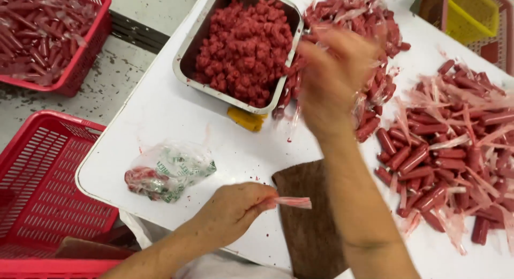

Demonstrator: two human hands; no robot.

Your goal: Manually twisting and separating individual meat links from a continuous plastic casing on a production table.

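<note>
Left hand (233, 206) pinching limp clear wrapper (292, 202), blurred right hand (334, 78) above glossy sausages (428, 150)

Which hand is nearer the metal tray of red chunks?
Right. The right hand is raised beside the tray, at its right edge. The left hand is low near the table edge, pinching an empty wrapper.
</note>
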